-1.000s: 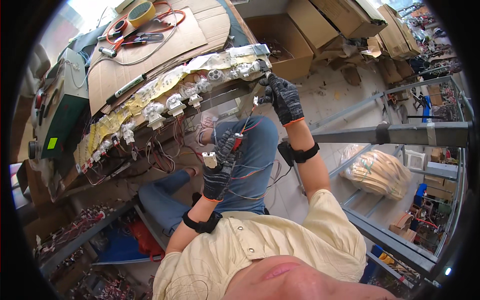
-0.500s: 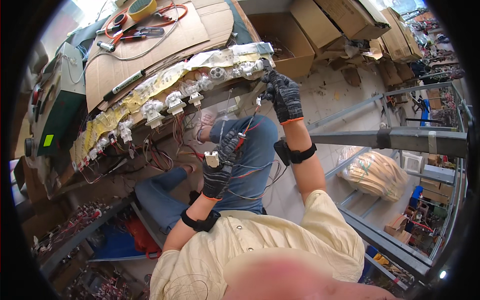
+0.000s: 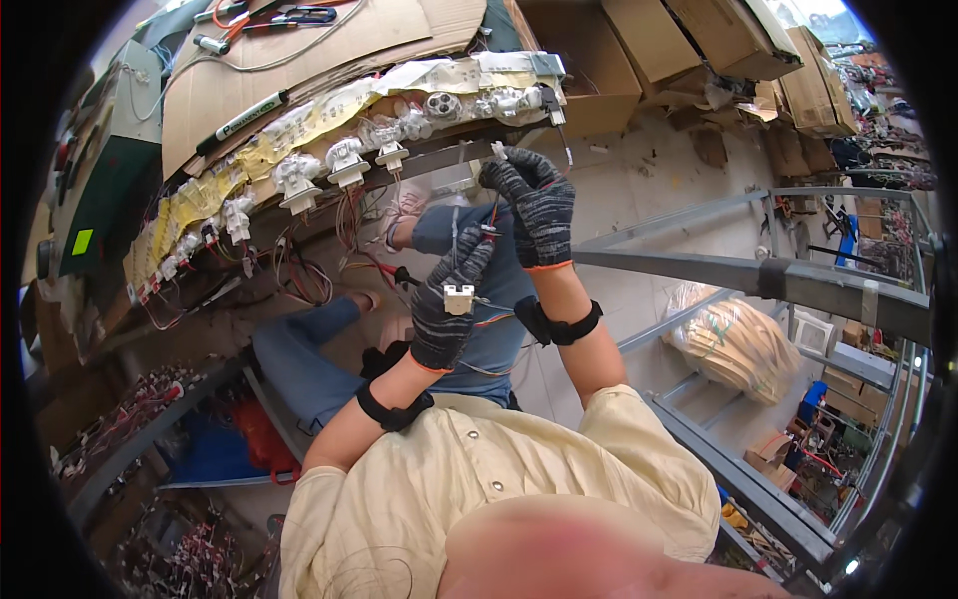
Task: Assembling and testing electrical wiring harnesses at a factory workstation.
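Note:
My left hand (image 3: 446, 309), in a dark grey knit glove, is closed around a wire harness (image 3: 491, 225) of thin coloured wires. A white plastic connector (image 3: 459, 299) sticks out at its knuckles. Just above and to the right, my gloved right hand (image 3: 539, 205) has its fingers bent together around the harness's upper end. From its fingertips a small white connector (image 3: 499, 151) projects. Beyond both hands, the bench edge carries a row of white connector holders, including one white holder (image 3: 346, 163), with wires hanging below. A small black part (image 3: 550, 100) sits at the row's right end.
A marker pen (image 3: 242, 122) and pliers (image 3: 302, 16) lie on the cardboard-covered bench. A green box-shaped device (image 3: 112, 170) stands at left, an open cardboard box (image 3: 584, 70) at far right. A metal rail (image 3: 738, 281) runs close by my right forearm.
My right hand has come back from the black part at the bench's end, down and left toward my left hand. My left hand has shifted slightly right, turning the white connector.

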The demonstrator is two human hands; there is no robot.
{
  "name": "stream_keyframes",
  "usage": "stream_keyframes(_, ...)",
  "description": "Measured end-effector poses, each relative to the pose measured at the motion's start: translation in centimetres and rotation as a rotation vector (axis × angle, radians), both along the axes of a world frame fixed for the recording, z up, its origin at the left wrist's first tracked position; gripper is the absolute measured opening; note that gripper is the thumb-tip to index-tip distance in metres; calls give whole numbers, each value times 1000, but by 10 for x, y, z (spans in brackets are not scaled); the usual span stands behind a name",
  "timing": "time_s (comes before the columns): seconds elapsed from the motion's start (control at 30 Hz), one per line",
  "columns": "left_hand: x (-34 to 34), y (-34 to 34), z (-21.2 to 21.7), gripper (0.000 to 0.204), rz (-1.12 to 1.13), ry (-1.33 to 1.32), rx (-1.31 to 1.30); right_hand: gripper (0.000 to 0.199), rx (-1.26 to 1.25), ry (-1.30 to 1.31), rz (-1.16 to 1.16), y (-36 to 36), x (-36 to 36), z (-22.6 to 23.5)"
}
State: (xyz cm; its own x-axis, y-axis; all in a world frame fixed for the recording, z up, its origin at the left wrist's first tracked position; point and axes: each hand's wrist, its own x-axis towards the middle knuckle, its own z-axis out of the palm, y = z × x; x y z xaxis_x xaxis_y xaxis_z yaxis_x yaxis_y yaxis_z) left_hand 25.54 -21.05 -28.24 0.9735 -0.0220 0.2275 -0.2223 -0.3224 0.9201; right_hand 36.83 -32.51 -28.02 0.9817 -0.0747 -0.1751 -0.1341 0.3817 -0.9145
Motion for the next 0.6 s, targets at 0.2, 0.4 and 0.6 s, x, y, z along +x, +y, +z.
stream_keyframes(0.2, -5, 9, -2, 40, 23, -42, 39, 9, 148, 69, 45, -19, 29, -2)
stream_keyframes(0.4, -7, 17, -1, 41, -31, -62, 36, 9, 135, 104, 76, -17, 37, 6)
stream_keyframes(0.6, -9, 15, -16, 42, -47, 12, 40, 16, 48, 101, 95, -17, 38, 2)
